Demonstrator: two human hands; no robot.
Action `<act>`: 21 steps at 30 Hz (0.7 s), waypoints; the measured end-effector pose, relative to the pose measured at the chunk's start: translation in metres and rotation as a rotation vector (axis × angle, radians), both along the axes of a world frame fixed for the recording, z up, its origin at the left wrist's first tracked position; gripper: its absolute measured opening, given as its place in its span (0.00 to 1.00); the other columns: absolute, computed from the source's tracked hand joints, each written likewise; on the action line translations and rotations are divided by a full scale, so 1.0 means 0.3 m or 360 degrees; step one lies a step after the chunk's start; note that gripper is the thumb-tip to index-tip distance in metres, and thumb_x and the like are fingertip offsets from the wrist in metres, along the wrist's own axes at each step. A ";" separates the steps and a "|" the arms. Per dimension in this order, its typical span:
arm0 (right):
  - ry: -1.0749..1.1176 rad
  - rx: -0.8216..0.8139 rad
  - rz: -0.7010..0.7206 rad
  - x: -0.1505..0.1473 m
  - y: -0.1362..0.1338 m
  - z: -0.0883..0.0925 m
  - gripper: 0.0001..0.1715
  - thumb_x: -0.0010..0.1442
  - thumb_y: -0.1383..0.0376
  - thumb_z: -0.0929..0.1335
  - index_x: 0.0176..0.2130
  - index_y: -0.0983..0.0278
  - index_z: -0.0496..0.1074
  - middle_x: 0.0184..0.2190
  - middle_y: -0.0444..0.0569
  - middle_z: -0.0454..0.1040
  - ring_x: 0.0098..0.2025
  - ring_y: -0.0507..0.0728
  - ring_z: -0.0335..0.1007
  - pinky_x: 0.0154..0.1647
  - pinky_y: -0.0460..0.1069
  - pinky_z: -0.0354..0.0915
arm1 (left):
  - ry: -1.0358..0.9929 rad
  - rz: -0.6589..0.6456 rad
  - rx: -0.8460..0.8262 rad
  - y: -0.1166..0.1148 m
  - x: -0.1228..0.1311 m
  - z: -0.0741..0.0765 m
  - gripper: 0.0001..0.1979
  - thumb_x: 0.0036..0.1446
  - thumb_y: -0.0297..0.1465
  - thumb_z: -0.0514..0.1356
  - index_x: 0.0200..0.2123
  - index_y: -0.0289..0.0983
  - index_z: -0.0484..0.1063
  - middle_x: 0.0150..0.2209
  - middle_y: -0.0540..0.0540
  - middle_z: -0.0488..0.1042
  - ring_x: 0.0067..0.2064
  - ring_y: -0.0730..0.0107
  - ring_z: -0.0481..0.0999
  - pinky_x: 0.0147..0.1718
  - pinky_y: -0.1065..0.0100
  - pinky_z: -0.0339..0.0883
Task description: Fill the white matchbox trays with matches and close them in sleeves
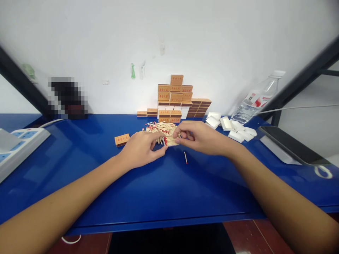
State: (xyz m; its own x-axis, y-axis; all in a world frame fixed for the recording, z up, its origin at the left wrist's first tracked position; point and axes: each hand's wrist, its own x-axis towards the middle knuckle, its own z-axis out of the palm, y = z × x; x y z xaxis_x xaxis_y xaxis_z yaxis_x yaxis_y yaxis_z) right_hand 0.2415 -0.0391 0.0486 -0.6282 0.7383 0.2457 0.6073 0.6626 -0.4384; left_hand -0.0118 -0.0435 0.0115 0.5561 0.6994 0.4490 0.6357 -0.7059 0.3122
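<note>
A small open matchbox tray (171, 141) lies on the blue table with a row of matches in it, red heads to the left. My left hand (141, 148) grips the tray's left end between thumb and fingers. From the right, my right hand (201, 137) has its thumb and forefinger closed on matches at the tray's other end; its fingertips partly hide them. Just behind the tray spreads a heap of loose matches (161, 127). One stray match (185, 157) lies in front of my right hand. Left of my left hand is an orange-brown matchbox (122, 139).
Stacked matchboxes (175, 97) stand against the wall behind the heap. White tray pieces (236, 129) lie at right, near a tilted water bottle (255, 100) and a phone (292, 144) on a stand. At left are a power strip (26, 148) and a dark, pixelated object (74, 100).
</note>
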 end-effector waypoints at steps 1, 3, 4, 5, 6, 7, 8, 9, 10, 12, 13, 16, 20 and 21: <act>-0.0009 -0.0004 0.0024 -0.004 -0.002 -0.002 0.05 0.66 0.62 0.70 0.39 0.61 0.76 0.29 0.43 0.68 0.31 0.53 0.62 0.34 0.49 0.55 | -0.0002 -0.0003 0.0004 0.000 0.000 0.000 0.16 0.61 0.39 0.64 0.48 0.37 0.82 0.21 0.54 0.72 0.22 0.74 0.66 0.27 0.69 0.57; -0.0032 -0.0010 0.0055 -0.013 -0.007 -0.006 0.06 0.65 0.63 0.70 0.36 0.62 0.75 0.29 0.43 0.69 0.31 0.53 0.62 0.34 0.49 0.55 | 0.0002 0.0000 0.0016 -0.001 0.001 -0.001 0.17 0.61 0.40 0.64 0.48 0.37 0.82 0.22 0.53 0.72 0.22 0.74 0.66 0.27 0.68 0.57; -0.0037 -0.0009 0.0057 -0.017 -0.009 -0.008 0.06 0.65 0.63 0.70 0.35 0.62 0.75 0.29 0.44 0.69 0.32 0.53 0.62 0.34 0.49 0.55 | 0.0005 -0.0001 0.0020 -0.001 0.001 -0.001 0.17 0.61 0.40 0.64 0.48 0.37 0.82 0.22 0.53 0.72 0.22 0.74 0.66 0.27 0.68 0.58; -0.0040 -0.0010 0.0053 -0.021 -0.010 -0.010 0.06 0.65 0.63 0.70 0.35 0.62 0.74 0.29 0.44 0.70 0.32 0.53 0.62 0.34 0.49 0.55 | 0.0010 -0.0001 0.0025 -0.001 0.002 -0.002 0.16 0.61 0.40 0.64 0.47 0.37 0.82 0.22 0.53 0.73 0.22 0.74 0.66 0.27 0.68 0.58; -0.0044 -0.0014 0.0047 -0.023 -0.011 -0.011 0.07 0.65 0.62 0.70 0.35 0.62 0.74 0.29 0.44 0.70 0.32 0.53 0.62 0.34 0.49 0.55 | 0.0010 -0.0002 0.0027 -0.001 0.002 -0.002 0.16 0.61 0.40 0.64 0.47 0.37 0.82 0.22 0.53 0.73 0.22 0.74 0.66 0.27 0.68 0.58; -0.0046 -0.0021 0.0044 -0.025 -0.012 -0.011 0.07 0.65 0.62 0.70 0.35 0.62 0.74 0.29 0.44 0.70 0.31 0.53 0.62 0.34 0.49 0.55 | 0.0008 -0.0003 0.0027 -0.001 0.002 -0.003 0.16 0.61 0.40 0.64 0.47 0.37 0.82 0.22 0.53 0.73 0.22 0.74 0.66 0.27 0.68 0.58; -0.0045 -0.0029 0.0043 -0.025 -0.011 -0.010 0.07 0.65 0.62 0.70 0.35 0.62 0.75 0.29 0.44 0.70 0.31 0.53 0.62 0.34 0.49 0.55 | 0.0005 -0.0002 0.0024 -0.001 0.003 -0.004 0.17 0.61 0.40 0.65 0.48 0.37 0.82 0.22 0.53 0.73 0.22 0.74 0.66 0.27 0.68 0.58; -0.0038 -0.0031 0.0039 -0.022 -0.011 -0.008 0.08 0.66 0.61 0.70 0.35 0.62 0.75 0.28 0.44 0.70 0.31 0.53 0.62 0.33 0.49 0.55 | 0.0002 -0.0001 0.0021 -0.001 0.003 -0.005 0.17 0.61 0.40 0.65 0.48 0.37 0.82 0.22 0.54 0.73 0.22 0.74 0.66 0.27 0.68 0.58; -0.0030 -0.0028 0.0030 -0.018 -0.010 -0.004 0.08 0.66 0.61 0.70 0.35 0.62 0.75 0.28 0.44 0.70 0.31 0.53 0.62 0.33 0.49 0.55 | 0.0001 0.0001 0.0017 0.000 0.003 -0.006 0.17 0.61 0.40 0.64 0.49 0.37 0.82 0.21 0.54 0.73 0.22 0.74 0.67 0.27 0.69 0.58; -0.0011 -0.0010 -0.0029 -0.001 -0.007 0.009 0.09 0.66 0.60 0.70 0.35 0.62 0.76 0.27 0.43 0.69 0.29 0.52 0.61 0.32 0.49 0.54 | 0.0006 0.0006 0.0008 0.001 0.002 -0.007 0.17 0.61 0.39 0.64 0.49 0.37 0.82 0.22 0.53 0.73 0.22 0.74 0.67 0.27 0.68 0.58; -0.0008 -0.0017 -0.0069 0.011 -0.005 0.017 0.10 0.66 0.59 0.70 0.35 0.62 0.76 0.25 0.42 0.68 0.28 0.52 0.60 0.32 0.49 0.54 | 0.0012 0.0011 0.0004 0.001 0.002 -0.006 0.17 0.61 0.39 0.64 0.49 0.37 0.82 0.22 0.53 0.73 0.22 0.73 0.67 0.27 0.68 0.58; -0.0112 -0.0262 -0.0053 0.050 0.004 0.039 0.09 0.64 0.57 0.72 0.37 0.60 0.78 0.23 0.40 0.65 0.26 0.51 0.59 0.29 0.49 0.53 | 0.0034 0.0053 -0.0023 0.000 0.003 -0.002 0.16 0.61 0.39 0.64 0.47 0.37 0.82 0.22 0.53 0.73 0.23 0.73 0.67 0.27 0.67 0.58; -0.0346 -0.0703 0.0183 0.077 0.026 0.034 0.09 0.61 0.58 0.75 0.40 0.60 0.81 0.25 0.40 0.66 0.26 0.52 0.62 0.28 0.48 0.55 | 0.0033 0.0115 -0.0037 -0.003 0.006 0.008 0.15 0.61 0.40 0.63 0.43 0.36 0.82 0.22 0.52 0.72 0.23 0.72 0.67 0.27 0.67 0.57; -0.0367 -0.0742 0.0203 0.077 0.031 0.028 0.09 0.61 0.58 0.75 0.39 0.60 0.81 0.25 0.41 0.67 0.27 0.52 0.63 0.28 0.48 0.56 | 0.0030 0.0118 -0.0041 -0.004 0.007 0.010 0.15 0.61 0.40 0.63 0.43 0.36 0.82 0.22 0.52 0.72 0.23 0.73 0.67 0.28 0.67 0.57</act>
State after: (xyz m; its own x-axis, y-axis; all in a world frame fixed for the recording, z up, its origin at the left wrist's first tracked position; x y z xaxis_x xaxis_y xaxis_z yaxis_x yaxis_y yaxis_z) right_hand 0.2646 -0.0298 0.0570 -0.7189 0.6505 -0.2450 0.6500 0.5043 -0.5685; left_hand -0.0098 -0.0447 0.0144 0.5106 0.7502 0.4202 0.6918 -0.6486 0.3174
